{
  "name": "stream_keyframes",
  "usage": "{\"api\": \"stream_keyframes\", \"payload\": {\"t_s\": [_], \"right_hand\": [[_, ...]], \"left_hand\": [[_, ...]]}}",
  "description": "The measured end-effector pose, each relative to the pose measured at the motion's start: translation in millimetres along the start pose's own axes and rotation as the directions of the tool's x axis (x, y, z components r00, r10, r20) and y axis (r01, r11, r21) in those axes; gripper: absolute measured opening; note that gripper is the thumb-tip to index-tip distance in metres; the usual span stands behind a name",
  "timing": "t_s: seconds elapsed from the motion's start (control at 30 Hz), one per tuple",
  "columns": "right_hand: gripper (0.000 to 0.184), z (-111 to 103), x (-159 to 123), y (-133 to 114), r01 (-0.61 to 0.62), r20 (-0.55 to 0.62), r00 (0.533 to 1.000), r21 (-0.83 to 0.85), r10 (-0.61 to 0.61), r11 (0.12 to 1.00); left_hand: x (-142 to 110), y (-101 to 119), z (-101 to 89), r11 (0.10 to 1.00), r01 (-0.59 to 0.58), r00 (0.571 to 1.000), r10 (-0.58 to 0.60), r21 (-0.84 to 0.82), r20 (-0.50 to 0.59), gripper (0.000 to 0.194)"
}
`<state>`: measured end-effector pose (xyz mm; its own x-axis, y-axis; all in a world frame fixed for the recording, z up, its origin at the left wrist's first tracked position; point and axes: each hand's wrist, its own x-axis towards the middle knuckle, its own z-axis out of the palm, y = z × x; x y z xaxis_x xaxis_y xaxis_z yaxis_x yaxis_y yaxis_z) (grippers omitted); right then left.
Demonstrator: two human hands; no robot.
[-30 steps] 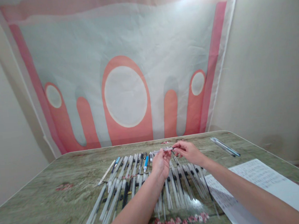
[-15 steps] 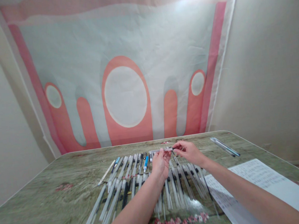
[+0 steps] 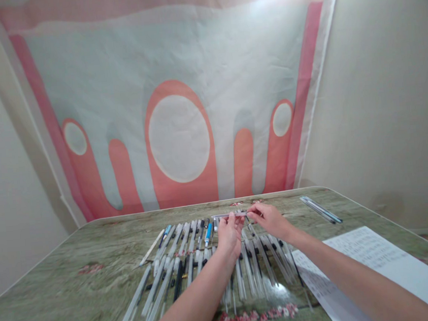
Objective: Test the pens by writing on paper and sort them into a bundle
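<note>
My left hand (image 3: 230, 234) is closed round a pen (image 3: 224, 215) with a pale, see-through barrel, held level above the table. At the pen's dark right end, my right hand (image 3: 266, 217) pinches with thumb and finger; the exact part between those fingertips is too small to make out. Below and around both hands lie two rows of clear pen parts (image 3: 156, 289), with dark caps and thin refills among them. A blue-and-white pen (image 3: 208, 233) lies just left of my left hand.
The wood-patterned table (image 3: 53, 287) ends at a wall with a pink-and-grey hanging (image 3: 183, 192). Sheets of written paper (image 3: 370, 257) lie under and beside my right forearm. A few slim pens or refills (image 3: 320, 209) rest at the right rear. A white stick (image 3: 152, 247) bounds the left side.
Both hands stay almost in place with the pen between them. The view has shifted very slightly; the things on the table look unchanged.
</note>
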<state>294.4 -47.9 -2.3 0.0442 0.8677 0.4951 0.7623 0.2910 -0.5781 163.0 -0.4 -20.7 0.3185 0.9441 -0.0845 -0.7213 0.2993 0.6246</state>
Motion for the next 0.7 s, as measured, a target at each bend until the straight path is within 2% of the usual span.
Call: {"api": "stream_keyframes", "payload": {"t_s": [0.2, 0.37, 0.53, 0.7], "right_hand": [[0.020, 6, -2, 3, -0.007, -0.005, 1.000, -0.119, 0.007, 0.993], [0.028, 12, -3, 2, -0.025, -0.011, 1.000, -0.110, 0.024, 0.994], [0.037, 19, -3, 2, -0.152, 0.060, 0.988, 0.135, 0.145, 0.979], [0.042, 19, 0, 1, -0.298, 0.158, 0.954, 0.426, 0.254, 0.855]], "left_hand": [[0, -1, -1.2, 0.999, -0.034, 0.999, 0.033, 0.033, 0.021, 0.010], [0, -3, -2.9, 0.996, -0.069, 0.996, 0.065, 0.064, 0.057, 0.011], [1, -4, -4.7, 0.994, -0.084, 0.992, 0.076, 0.076, 0.105, 0.015], [2, -1, -2.6, 0.991, -0.103, 0.988, 0.092, 0.083, 0.124, 0.021]]}}
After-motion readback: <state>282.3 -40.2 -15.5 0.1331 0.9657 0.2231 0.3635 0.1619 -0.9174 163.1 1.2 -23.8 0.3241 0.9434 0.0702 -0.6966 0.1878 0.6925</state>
